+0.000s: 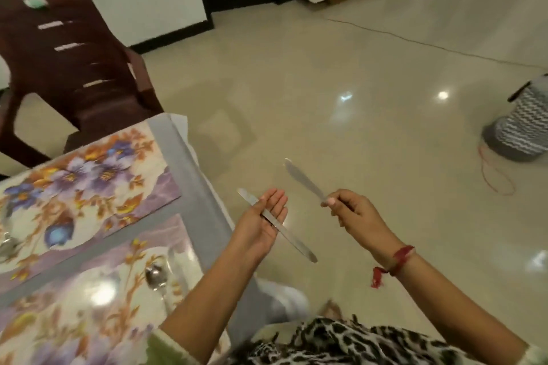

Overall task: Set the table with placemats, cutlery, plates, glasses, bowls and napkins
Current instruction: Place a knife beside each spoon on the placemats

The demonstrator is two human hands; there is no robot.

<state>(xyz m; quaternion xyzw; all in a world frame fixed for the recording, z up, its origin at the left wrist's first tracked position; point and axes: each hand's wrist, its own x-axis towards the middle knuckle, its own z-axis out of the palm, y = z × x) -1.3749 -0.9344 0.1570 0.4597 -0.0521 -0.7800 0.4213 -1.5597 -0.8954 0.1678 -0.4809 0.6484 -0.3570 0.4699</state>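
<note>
Head view: each hand grips a knife beside the table (pixel 189 163); left hand (pixel 261 225), nearer the placemats (pixel 89 299), holds its knife (pixel 284 231) diagonally, right hand (pixel 353 210) points its knife (pixel 302 179) away.

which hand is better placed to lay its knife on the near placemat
Left, probably. The left hand holds its knife right beside the table edge, next to the near placemat. The right hand holds its knife farther out over the floor.

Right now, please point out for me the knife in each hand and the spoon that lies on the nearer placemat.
Knife in the left hand (pixel 284 232): head view, middle of its handle, beside the palm.
Knife in the right hand (pixel 299 175): head view, middle of its blade.
Spoon (pixel 156 275): head view, its bowl.
</note>
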